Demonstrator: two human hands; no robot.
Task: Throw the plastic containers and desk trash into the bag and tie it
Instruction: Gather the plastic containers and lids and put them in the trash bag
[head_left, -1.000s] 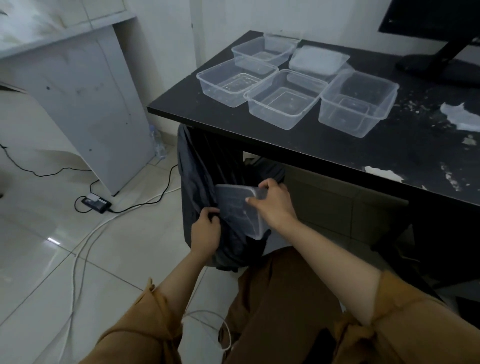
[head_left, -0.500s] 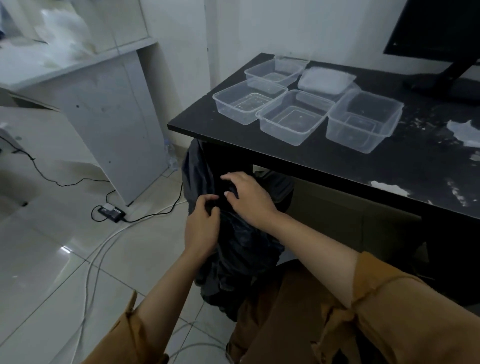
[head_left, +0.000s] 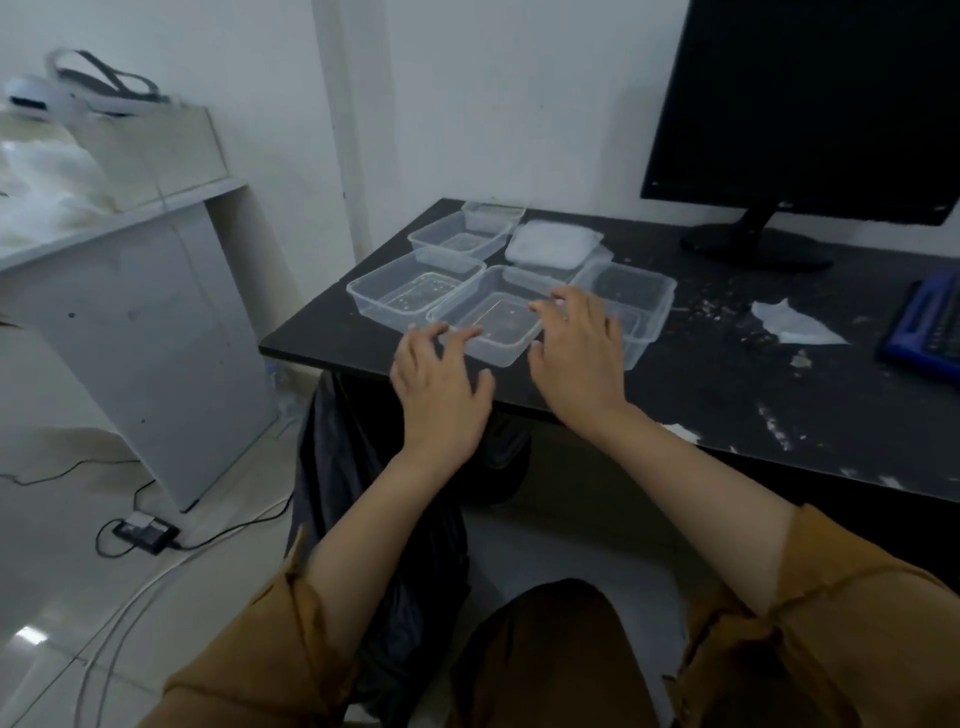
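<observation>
Both hands have risen from the bag (head_left: 332, 467) under the table (head_left: 675, 395): left hand (head_left: 441, 395) and right hand (head_left: 576, 353) spread, empty, flanking the nearest container (head_left: 488, 325); several containers and paper scraps (head_left: 795, 325) remain, bag untied.

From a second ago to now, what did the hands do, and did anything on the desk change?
Both hands left the black bag, where they had pushed in a clear container, and rose to the desk. The left hand and right hand now reach, open and empty, toward the nearest container. The containers and scraps on the desk lie unchanged.
</observation>
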